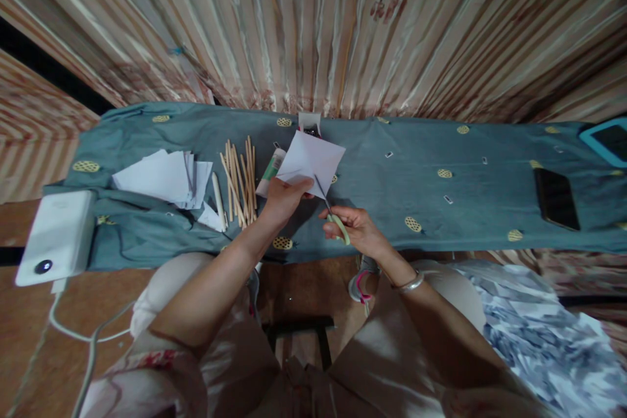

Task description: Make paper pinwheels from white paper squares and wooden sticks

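My left hand (285,199) pinches a square sheet of white paper (311,158) by its near edge and holds it above the cloth. In my right hand (353,228) is a pair of scissors (339,227) with pale green handles. The scissor blades lie at the near side of the paper, next to my left fingers; whether they are parted is hard to make out. Just left of the paper lies a glue stick (271,172) with a green and white label. Behind the paper, a small open box (309,123) is partly hidden.
Left of my hands lie several thin wooden sticks (239,183), a white pen (218,201), a paper scrap (210,217) and a stack of cut paper (157,176). A white device with a cable (56,235) sits at the left end. A dark phone (556,198) and blue-framed object (607,142) lie right.
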Demonstrator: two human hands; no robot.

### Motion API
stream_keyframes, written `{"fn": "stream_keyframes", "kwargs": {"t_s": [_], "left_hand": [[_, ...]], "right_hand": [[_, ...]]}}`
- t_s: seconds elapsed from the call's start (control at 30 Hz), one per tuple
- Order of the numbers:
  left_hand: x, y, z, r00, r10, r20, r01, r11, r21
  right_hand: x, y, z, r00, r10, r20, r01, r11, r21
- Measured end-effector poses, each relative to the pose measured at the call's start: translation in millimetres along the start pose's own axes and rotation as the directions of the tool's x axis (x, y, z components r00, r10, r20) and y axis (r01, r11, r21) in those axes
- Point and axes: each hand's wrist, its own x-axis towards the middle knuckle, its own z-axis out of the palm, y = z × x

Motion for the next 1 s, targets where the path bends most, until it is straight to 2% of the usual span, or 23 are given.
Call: {"fn": "stream_keyframes", "kwargs": {"t_s": [0.33, 1.0], "left_hand": [[-0.5, -2.3, 0.1, 1.000, -0.003, 0.006, 0.003, 0.999, 0.053], [-0.9, -3.8, -0.6, 0.999, 0.008, 0.036, -0.010, 0.999, 0.040]], "right_hand": [[1.5, 0.8, 1.6, 0.999, 0.017, -0.034, -0.015, 0.998, 0.055], [2.9, 4.9, -0.1, 0.999, -0.007, -0.034, 0.009, 0.999, 0.046]]}}
